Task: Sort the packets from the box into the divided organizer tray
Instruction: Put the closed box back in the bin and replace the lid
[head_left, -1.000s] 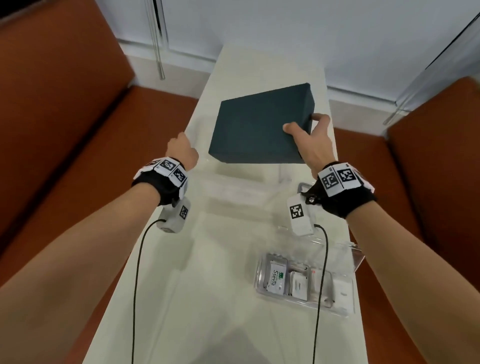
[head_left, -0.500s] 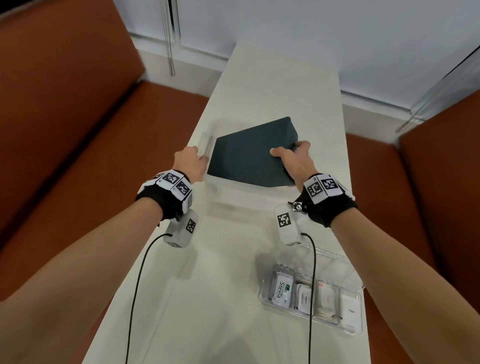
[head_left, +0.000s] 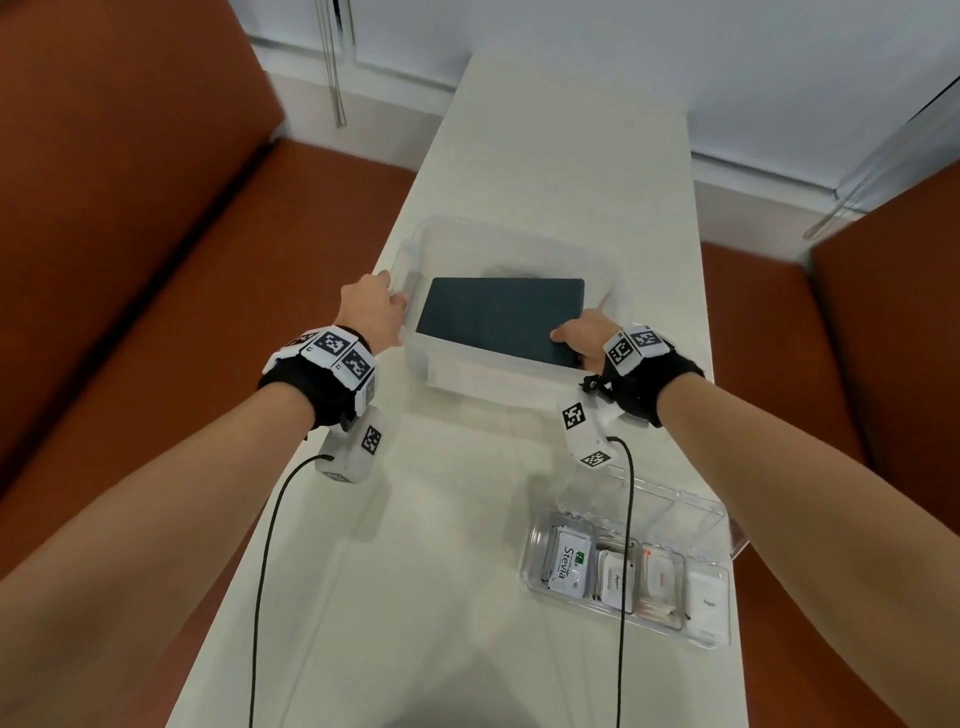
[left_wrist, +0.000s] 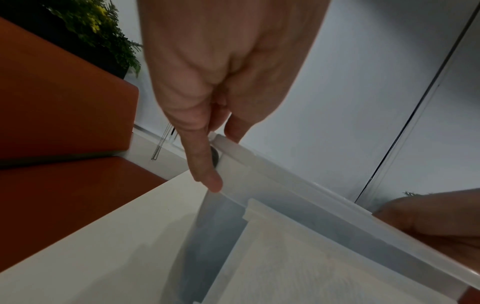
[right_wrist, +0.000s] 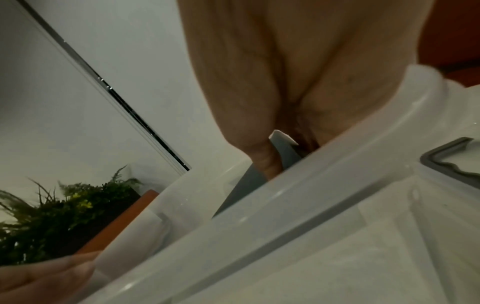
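Packets (head_left: 631, 579) sit sorted in the divided organizer tray (head_left: 719, 512) near me, so I steady the clear bin (head_left: 519, 236) with my left hand (head_left: 371, 306) pinching its rim and—right hand (head_left: 584, 335) clamped on the dark box (head_left: 498, 317)—lower it flat.

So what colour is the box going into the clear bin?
Dark teal, plain, no pattern. The box shows best in the head view.
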